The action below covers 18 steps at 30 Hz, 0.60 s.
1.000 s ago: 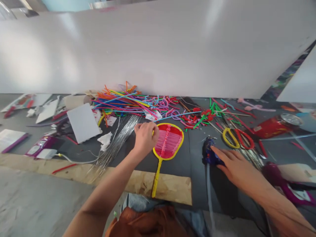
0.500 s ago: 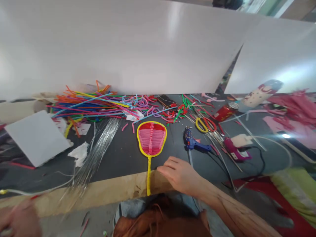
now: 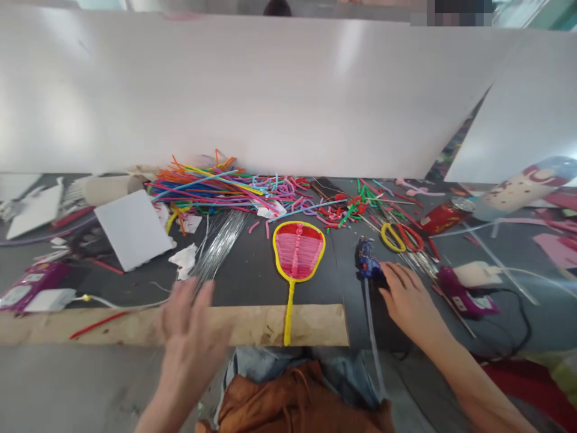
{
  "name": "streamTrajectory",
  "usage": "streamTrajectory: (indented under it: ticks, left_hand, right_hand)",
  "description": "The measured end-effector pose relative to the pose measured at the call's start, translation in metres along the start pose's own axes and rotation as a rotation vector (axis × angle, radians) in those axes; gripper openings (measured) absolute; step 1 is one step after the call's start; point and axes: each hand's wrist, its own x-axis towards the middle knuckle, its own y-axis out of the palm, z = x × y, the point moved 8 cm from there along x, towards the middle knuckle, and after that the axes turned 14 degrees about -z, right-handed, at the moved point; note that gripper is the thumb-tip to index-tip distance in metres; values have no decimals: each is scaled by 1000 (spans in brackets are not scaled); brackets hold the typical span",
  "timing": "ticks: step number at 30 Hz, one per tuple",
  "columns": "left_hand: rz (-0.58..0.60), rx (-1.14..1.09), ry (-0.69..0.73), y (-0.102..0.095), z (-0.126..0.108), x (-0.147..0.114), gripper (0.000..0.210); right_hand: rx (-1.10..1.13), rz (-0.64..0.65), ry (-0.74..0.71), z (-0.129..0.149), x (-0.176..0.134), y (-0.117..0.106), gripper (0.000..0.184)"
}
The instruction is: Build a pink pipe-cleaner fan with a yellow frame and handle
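A small fan-shaped piece [image 3: 299, 252] with a yellow fuzzy rim, pink and red infill and a beaded centre line lies flat on the dark table in front of me. Its yellow handle reaches across a wooden strip. To its right lies a blue hot glue gun [image 3: 368, 264], a clear glue stick trailing from its back end. My right hand [image 3: 410, 300] covers the gun's handle, fingers over it and thumb at the near side. My left hand [image 3: 189, 325], smeared by motion, hangs over the wooden strip near the silvery strands [image 3: 219, 246], fingers apart and nothing in them.
Colourful pipe cleaners [image 3: 202, 186] are heaped along the back. Scissors [image 3: 401, 237], a red can [image 3: 447, 215] and a purple power strip [image 3: 466, 293] lie to the right. At left are a white square card [image 3: 133, 230] and another purple power strip [image 3: 36, 287].
My right hand has moved from beside the fan's handle onto the glue gun. My left hand has come in from the lower left towards the middle. The view has shifted left.
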Motion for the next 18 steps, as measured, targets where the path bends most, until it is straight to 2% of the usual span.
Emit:
streamTrajectory:
  ticks: [1,2,3,5,8,12,16,18]
  left_hand:
    - [39,-4,91,11,-41,28,59]
    - [99,-31,160,24,-74,44,53]
    - [177,-60,221,36,-99,49,50]
    - [291,-100,286,55,-125,40,49]
    - [349,-129,273,68,-128,18,46]
    - [328,-171,253,67,-127,13,39]
    - [314,-169,310,67,-134,25,34]
    - [315,-120,310,71,-133,38,36]
  right_hand:
    - [7,6,-13,-4,-1,4,42]
    - [24,13,-29,-8,-1,8,42]
    - [47,22,-45,-13,-2,11,42]
    - [94,40,-54,-26,-4,15,42]
    - [135,59,-8,-51,-8,19,45]
    - [155,90,15,-71,-4,17,42]
    - [222,70,17,-59,25,6,29]
    - [284,89,47,-47,47,8,25]
